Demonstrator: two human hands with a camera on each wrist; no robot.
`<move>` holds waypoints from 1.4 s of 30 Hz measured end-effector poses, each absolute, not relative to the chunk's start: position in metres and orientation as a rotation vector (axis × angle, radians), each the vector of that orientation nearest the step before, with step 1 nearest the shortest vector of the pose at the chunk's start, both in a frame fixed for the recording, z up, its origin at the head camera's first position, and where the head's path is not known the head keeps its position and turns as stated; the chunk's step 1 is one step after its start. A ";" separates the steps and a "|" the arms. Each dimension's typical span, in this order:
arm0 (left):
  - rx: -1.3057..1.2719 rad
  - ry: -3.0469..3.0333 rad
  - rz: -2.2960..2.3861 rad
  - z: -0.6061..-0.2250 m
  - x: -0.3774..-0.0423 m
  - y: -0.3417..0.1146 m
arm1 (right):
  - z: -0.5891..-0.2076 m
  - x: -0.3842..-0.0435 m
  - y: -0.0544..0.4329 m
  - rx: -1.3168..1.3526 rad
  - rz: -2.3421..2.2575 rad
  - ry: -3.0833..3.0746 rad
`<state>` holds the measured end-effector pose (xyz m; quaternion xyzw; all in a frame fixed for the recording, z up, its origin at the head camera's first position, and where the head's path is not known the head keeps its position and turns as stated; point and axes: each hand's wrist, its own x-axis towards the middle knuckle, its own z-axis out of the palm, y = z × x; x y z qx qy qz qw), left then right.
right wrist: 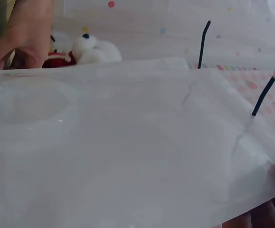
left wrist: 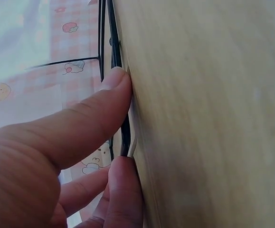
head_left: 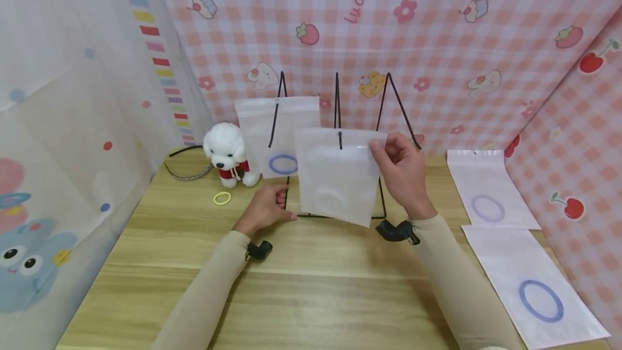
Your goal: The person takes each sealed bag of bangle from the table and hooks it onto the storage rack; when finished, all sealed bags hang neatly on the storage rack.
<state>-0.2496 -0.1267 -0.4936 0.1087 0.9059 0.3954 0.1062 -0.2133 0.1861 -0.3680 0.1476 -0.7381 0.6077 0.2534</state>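
Observation:
A black wire display rack [head_left: 337, 101] with several hooks stands on the table. My left hand [head_left: 264, 209] holds its base at the lower left; in the left wrist view, thumb and fingers close round the black wire [left wrist: 116, 52]. On the middle hook hangs a white plastic bag [head_left: 335, 177], the hook's tip poking out through its top. A faint ring shape shows near its bottom. My right hand [head_left: 403, 172] pinches this bag's upper right corner between thumb and fingers. Behind it, a second white bag [head_left: 255, 134] with a blue ring hangs on the left hook.
A white plush dog [head_left: 224, 145] in red sits left of the rack, with a yellow ring [head_left: 222, 198] before it and a dark headband [head_left: 189, 177] behind. At the right lie a white bag [head_left: 468, 177] and a larger-looking one [head_left: 500, 263], each with a ring inside.

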 end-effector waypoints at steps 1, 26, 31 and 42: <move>0.324 2.668 1.161 -0.493 -0.250 -0.126 | -0.368 -0.216 0.186 0.385 1.653 -2.015; 0.355 2.660 1.158 -0.490 -0.246 -0.124 | -0.363 -0.278 0.179 0.214 1.738 -2.037; 0.356 2.662 1.153 -0.490 -0.246 -0.124 | -0.366 -0.279 0.181 0.248 1.719 -2.023; 0.364 2.662 1.152 -0.489 -0.246 -0.124 | -0.382 -0.277 0.208 0.356 1.883 -2.029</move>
